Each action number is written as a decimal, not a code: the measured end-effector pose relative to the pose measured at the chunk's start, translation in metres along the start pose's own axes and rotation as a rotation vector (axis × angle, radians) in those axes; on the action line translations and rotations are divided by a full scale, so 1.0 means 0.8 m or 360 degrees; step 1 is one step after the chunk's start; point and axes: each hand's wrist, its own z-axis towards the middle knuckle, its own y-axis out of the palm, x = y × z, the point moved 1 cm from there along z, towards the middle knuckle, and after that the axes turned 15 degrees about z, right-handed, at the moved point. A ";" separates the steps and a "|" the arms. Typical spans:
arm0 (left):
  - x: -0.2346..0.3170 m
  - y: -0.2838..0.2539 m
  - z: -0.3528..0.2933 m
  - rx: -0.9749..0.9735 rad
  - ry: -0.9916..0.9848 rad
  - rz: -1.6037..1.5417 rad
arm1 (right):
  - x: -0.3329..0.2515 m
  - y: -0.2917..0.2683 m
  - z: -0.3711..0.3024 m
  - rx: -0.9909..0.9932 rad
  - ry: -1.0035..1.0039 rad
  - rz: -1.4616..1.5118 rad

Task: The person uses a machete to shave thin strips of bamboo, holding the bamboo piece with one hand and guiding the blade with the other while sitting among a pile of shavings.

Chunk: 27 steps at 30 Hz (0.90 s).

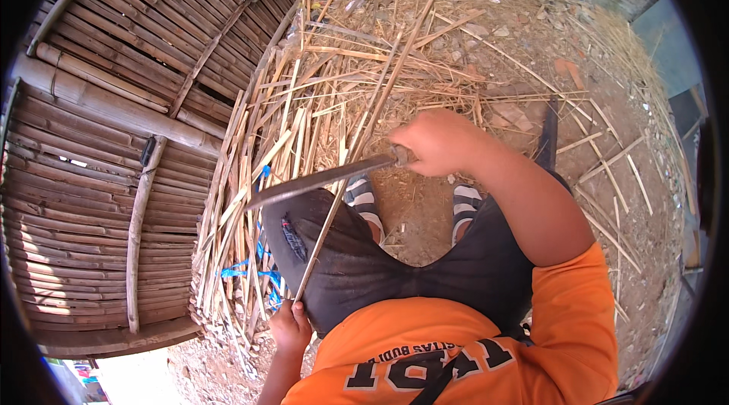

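Observation:
My left hand (291,325), low beside my left thigh, is closed round the near end of a long thin bamboo strip (322,236). The strip slants up and away across my left leg, over the litter on the ground. In my right hand (439,143) is the handle of a machete (319,179), held in front of my knees. Its dark blade points left and crosses the strip above my left knee. Whether the edge touches the strip I cannot tell. A second thin strip lies close along the far part of the first.
Split bamboo strips (296,128) lie heaped left of my legs, with blue plastic ties (262,276) among them. A bamboo-slat wall (91,170) stands at the left. Loose strips (607,170) and shavings litter the dirt at right. My feet wear striped sandals (363,198).

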 end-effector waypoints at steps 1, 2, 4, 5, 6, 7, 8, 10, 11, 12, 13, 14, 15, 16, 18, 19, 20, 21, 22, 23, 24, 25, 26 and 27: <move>0.000 0.003 0.000 -0.0022 -0.0009 -0.0038 | 0.023 -0.013 -0.002 0.0098 0.0121 0.0078; 0.000 0.006 0.001 -0.0030 -0.0027 -0.0066 | 0.049 -0.023 0.001 0.0314 0.0229 0.0199; 0.000 0.005 0.002 -0.0027 -0.0028 -0.0072 | 0.079 -0.032 0.001 0.0580 0.0346 0.0329; 0.002 0.003 0.001 -0.0023 -0.0028 -0.0089 | 0.087 -0.035 -0.001 0.0634 0.0359 0.0340; 0.002 0.001 0.000 -0.0022 -0.0031 -0.0097 | 0.081 -0.040 -0.001 0.0687 0.0369 0.0360; 0.002 0.000 0.000 -0.0020 -0.0032 -0.0106 | 0.072 -0.039 -0.001 0.0551 0.0360 0.0290; 0.001 -0.001 0.000 -0.0034 -0.0024 -0.0078 | 0.060 -0.035 -0.002 0.0416 0.0352 0.0220; 0.004 -0.004 0.002 -0.0046 -0.0023 -0.0069 | 0.027 -0.018 -0.004 0.0177 0.0211 0.0036; 0.006 -0.005 0.003 -0.0053 -0.0024 -0.0062 | 0.014 -0.007 -0.004 0.0075 0.0073 -0.0080; 0.007 -0.008 0.002 -0.0042 -0.0032 -0.0053 | 0.000 0.004 -0.003 0.0031 -0.0022 -0.0132; 0.008 -0.009 0.002 -0.0032 -0.0036 -0.0048 | -0.014 0.013 -0.003 -0.0012 -0.0114 -0.0187; 0.009 -0.010 0.002 -0.0021 -0.0043 -0.0041 | -0.020 0.018 -0.002 -0.0055 -0.0209 -0.0242; 0.009 -0.009 0.003 -0.0023 -0.0042 -0.0029 | -0.013 0.015 -0.001 -0.0022 -0.0182 -0.0203; 0.010 -0.007 0.003 -0.0035 -0.0039 -0.0023 | 0.000 0.007 -0.001 0.0004 -0.0148 -0.0162; 0.007 -0.001 0.004 -0.0051 -0.0036 -0.0018 | 0.036 -0.019 -0.001 0.0095 0.0079 -0.0011; 0.007 -0.001 0.005 -0.0041 -0.0039 0.0003 | 0.056 -0.031 -0.001 0.0305 0.0231 0.0113; 0.007 -0.002 0.005 -0.0032 -0.0041 0.0023 | 0.073 -0.039 -0.001 0.0516 0.0383 0.0236; 0.006 -0.002 0.004 -0.0027 -0.0042 0.0043 | 0.083 -0.043 -0.001 0.0563 0.0402 0.0255; 0.006 -0.002 0.004 -0.0017 -0.0028 0.0034 | 0.091 -0.046 -0.002 0.0611 0.0424 0.0273; 0.007 -0.002 0.004 -0.0007 -0.0012 0.0023 | 0.097 -0.049 -0.004 0.0661 0.0446 0.0290; 0.005 -0.002 0.004 0.0001 -0.0001 0.0022 | 0.088 -0.047 -0.003 0.0532 0.0427 0.0259; 0.005 -0.002 0.004 0.0006 0.0011 0.0028 | 0.067 -0.041 -0.005 0.0398 0.0414 0.0229; 0.004 -0.002 0.003 0.0011 0.0024 0.0033 | 0.049 -0.031 -0.005 0.0264 0.0401 0.0198; 0.004 -0.001 0.003 0.0012 0.0040 0.0034 | 0.034 -0.018 -0.007 0.0157 0.0261 0.0096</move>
